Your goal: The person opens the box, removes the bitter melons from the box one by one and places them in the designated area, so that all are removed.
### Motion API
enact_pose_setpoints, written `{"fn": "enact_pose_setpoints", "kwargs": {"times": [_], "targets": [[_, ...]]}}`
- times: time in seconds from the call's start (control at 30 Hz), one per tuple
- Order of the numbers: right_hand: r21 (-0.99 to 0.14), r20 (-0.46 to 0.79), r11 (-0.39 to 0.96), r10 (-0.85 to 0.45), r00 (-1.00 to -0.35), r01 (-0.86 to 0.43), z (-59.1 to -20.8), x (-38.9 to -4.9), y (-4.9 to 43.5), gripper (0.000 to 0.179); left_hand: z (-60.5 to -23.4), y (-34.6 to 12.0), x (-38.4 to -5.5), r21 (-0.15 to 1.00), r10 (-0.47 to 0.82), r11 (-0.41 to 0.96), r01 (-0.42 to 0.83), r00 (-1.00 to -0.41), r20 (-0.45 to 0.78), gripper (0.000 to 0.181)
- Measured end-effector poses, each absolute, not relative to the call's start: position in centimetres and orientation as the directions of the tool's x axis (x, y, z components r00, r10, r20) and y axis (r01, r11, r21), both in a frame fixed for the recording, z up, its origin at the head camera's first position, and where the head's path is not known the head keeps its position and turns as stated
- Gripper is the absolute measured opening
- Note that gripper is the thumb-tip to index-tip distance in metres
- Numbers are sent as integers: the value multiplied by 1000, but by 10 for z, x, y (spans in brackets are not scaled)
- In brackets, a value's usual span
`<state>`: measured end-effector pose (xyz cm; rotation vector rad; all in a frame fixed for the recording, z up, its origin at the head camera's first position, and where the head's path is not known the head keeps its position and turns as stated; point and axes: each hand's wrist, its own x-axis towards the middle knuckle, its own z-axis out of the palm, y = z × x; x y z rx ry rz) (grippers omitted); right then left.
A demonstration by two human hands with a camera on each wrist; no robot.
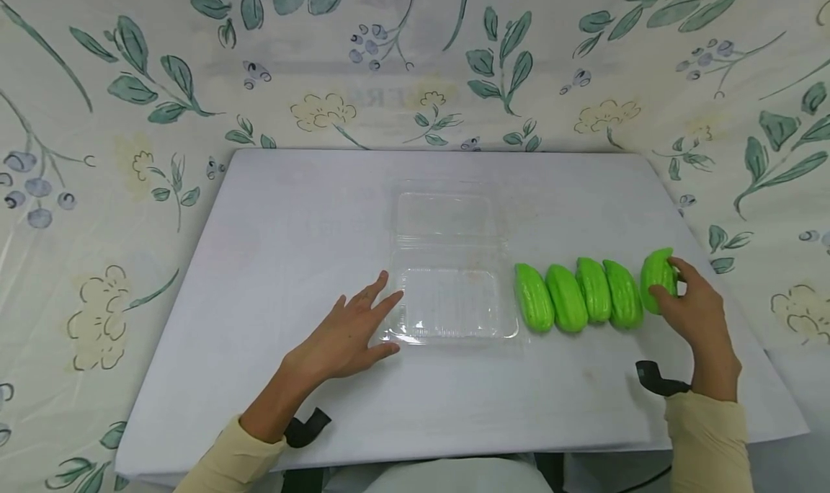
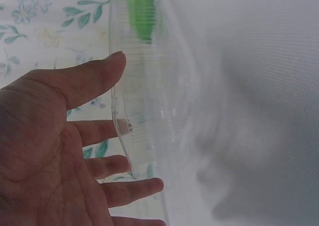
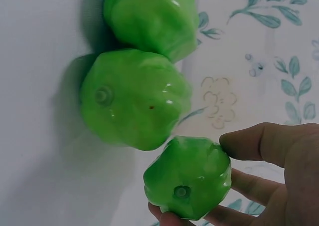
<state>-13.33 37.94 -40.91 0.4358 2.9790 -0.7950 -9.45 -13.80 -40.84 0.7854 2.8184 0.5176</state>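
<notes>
My right hand grips a bright green, ridged bitter gourd at the right end of a row, thumb on one side and fingers on the other. In the right wrist view, the held gourd shows its round stem end, beside another bitter gourd. Several more bitter gourds lie side by side on the table. A clear plastic clamshell box lies with its lid folded back, away from me. At the box's left edge my left hand has its fingers spread, the fingertips close to the rim.
A white cloth covers the table. Behind and beside it hangs a leaf-and-flower patterned sheet. Black wrist mounts stick out near both sleeves. The box stands between my left hand and the row of gourds.
</notes>
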Motion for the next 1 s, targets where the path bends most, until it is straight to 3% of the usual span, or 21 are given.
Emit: {"fn": "enact_pose_setpoints", "kwargs": {"times": [0.4, 1.0], "targets": [[-446, -193, 837, 258, -947, 319, -419, -134, 385, 65, -410, -138, -94, 378, 527, 799, 468, -848, -61, 80], [-380, -268, 902, 105, -958, 205, -409, -127, 389, 69, -408, -136, -97, 363, 541, 798, 481, -837, -83, 80]]}}
